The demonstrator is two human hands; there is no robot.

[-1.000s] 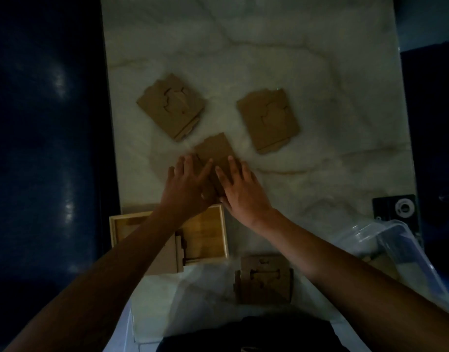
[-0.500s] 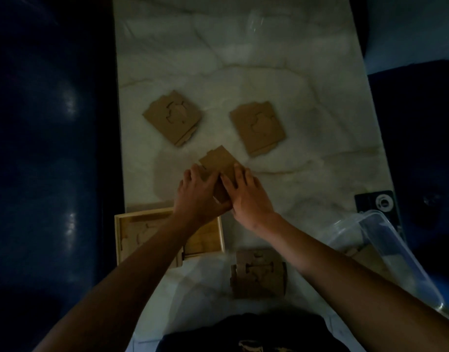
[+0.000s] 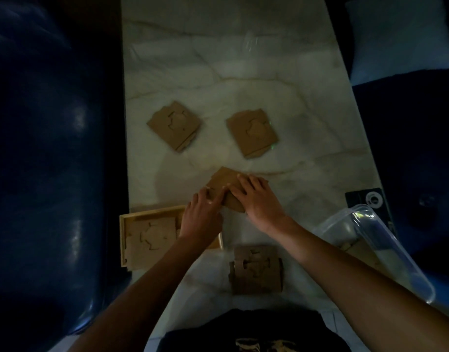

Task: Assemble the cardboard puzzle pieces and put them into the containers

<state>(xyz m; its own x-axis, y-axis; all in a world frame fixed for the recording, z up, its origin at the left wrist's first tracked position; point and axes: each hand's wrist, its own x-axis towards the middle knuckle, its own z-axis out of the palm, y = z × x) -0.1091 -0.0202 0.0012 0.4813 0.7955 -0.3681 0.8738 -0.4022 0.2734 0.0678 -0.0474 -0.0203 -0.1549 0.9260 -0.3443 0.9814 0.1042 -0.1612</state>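
A brown cardboard puzzle square (image 3: pixel 224 179) lies on the marble table (image 3: pixel 243 72), partly under both hands. My left hand (image 3: pixel 202 217) presses its near-left edge with spread fingers. My right hand (image 3: pixel 259 199) lies flat on its right side. Two more assembled cardboard squares rest farther away, one at the left (image 3: pixel 174 125) and one at the right (image 3: pixel 252 133). Another cardboard stack (image 3: pixel 256 269) sits close to my body. A wooden tray (image 3: pixel 123 240) at the near left holds an assembled puzzle (image 3: pixel 151 237).
A clear plastic container (image 3: pixel 375 240) stands tilted at the near right with cardboard pieces inside. A small black device (image 3: pixel 368 199) sits beyond it at the table's right edge. Dark blue seating flanks the table on both sides.
Both hands have drawn the middle cardboard square nearer to me and a little right. My left hand has come off the tray, so the puzzle inside it shows.
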